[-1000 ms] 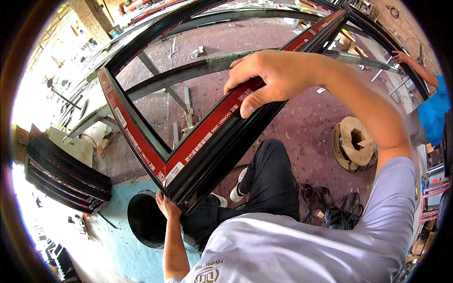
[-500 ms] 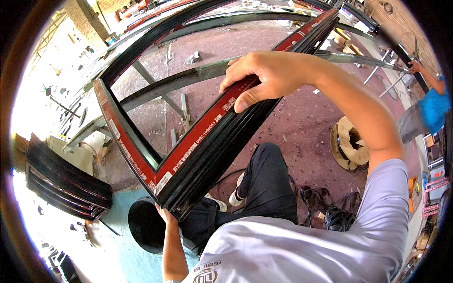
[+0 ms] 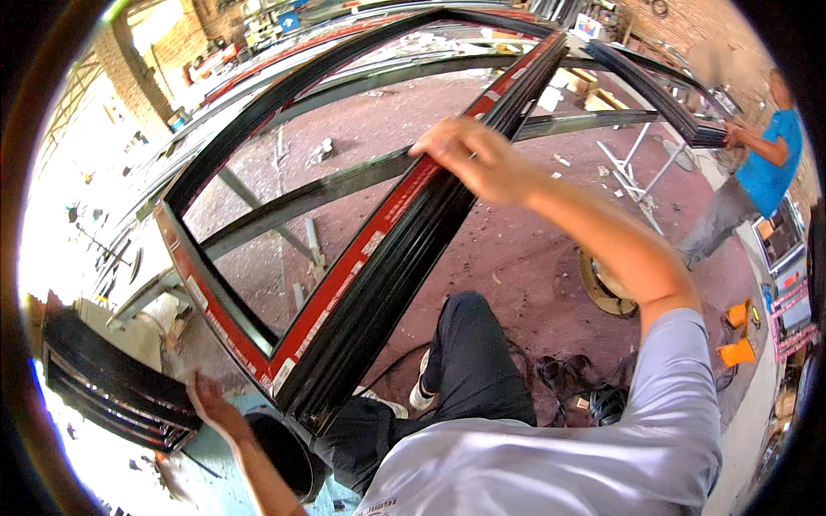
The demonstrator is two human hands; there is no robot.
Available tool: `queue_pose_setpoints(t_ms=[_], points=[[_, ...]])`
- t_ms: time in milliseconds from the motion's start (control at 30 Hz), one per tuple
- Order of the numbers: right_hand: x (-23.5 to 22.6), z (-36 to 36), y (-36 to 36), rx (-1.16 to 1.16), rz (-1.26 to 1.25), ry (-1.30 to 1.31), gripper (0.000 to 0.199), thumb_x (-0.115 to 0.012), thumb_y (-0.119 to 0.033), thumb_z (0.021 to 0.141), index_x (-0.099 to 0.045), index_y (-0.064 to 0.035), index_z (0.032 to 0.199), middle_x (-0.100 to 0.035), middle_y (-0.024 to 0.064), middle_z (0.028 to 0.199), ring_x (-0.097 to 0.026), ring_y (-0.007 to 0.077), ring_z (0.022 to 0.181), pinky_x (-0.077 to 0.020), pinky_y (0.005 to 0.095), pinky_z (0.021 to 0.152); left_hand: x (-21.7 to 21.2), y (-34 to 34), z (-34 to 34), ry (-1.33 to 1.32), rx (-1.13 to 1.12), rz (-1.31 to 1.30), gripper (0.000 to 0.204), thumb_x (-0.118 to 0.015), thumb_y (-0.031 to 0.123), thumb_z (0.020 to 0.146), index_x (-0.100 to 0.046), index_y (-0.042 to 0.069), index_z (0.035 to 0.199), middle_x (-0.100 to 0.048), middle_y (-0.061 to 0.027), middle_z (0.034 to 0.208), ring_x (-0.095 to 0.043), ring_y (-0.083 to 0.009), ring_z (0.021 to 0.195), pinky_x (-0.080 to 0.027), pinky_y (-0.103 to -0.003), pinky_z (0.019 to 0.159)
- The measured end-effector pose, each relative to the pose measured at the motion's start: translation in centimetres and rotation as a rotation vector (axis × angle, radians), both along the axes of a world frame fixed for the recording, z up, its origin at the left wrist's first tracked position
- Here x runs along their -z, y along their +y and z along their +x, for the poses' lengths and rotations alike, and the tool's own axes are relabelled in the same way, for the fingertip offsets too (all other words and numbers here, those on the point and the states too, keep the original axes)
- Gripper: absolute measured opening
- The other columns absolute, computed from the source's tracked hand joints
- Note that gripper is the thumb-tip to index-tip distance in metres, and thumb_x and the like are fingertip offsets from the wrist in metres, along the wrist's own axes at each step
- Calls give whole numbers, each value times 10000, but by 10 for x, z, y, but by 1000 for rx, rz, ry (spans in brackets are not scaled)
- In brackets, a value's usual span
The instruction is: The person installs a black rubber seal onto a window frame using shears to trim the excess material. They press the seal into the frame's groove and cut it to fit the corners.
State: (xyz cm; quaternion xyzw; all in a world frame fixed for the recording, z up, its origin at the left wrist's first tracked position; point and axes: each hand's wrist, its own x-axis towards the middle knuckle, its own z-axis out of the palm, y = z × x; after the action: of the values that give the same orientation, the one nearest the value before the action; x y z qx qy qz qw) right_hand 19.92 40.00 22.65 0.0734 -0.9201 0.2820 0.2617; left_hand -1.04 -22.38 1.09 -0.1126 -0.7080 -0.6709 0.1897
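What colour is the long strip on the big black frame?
The long strip is red with white markings, showing best in the head view.

Glossy, ridged metal frame [image 3: 370, 301] with smooth red film [image 3: 397, 205]; matt cloth trousers [image 3: 482, 370]

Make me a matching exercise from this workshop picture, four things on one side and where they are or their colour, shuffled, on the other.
Things
1. Right hand
2. Left hand
3. Co-worker's shirt
4. Tan spool

Places or colours
A. Partly hidden behind the right forearm
B. Bright blue
C. At the red strip on the frame
D. Off the frame, near dark stacked profiles

Pairs: 1-C, 2-D, 3-B, 4-A
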Motion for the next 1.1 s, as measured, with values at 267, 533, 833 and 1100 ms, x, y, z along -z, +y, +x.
queue_pose_setpoints(t_ms=[267,533,833,1100], points=[[-18,-20,-117,38,73,48,710,-378,-520,1108,-578,-70,597,-563,106,530,-618,359,547,-492,470,586,-239,139,-48,606,389,-647,471,-375,309,1123,-678,-17,1278,-634,-161,1400,-524,-305,1380,-346,-439,1187],[-17,-20,-131,170,27,42,713,-376,-557,1090,-588,-94,592,-546,77,479,-617,304,501,-464,436,541,-224,190,-74,651,598,-656,576,-362,435,1099,-490,-9,755,-473,-133,786,-448,-304,804,-371,-399,821],[-19,2,-124,146,20,73,654,-493,-606,1035,-650,-96,657,-603,80,528,-638,285,502,-460,417,508,-225,183,-31,654,475,-647,605,-408,488,1083,-469,-22,763,-453,-139,762,-452,-328,802,-389,-417,836],[-11,7,-103,2,-29,148,613,-536,-593,1028,-682,-66,751,-620,98,568,-598,254,480,-404,383,479,-225,179,9,651,382,-665,627,-416,492,1084,-457,-21,726,-442,-157,751,-448,-348,805,-396,-435,840]])
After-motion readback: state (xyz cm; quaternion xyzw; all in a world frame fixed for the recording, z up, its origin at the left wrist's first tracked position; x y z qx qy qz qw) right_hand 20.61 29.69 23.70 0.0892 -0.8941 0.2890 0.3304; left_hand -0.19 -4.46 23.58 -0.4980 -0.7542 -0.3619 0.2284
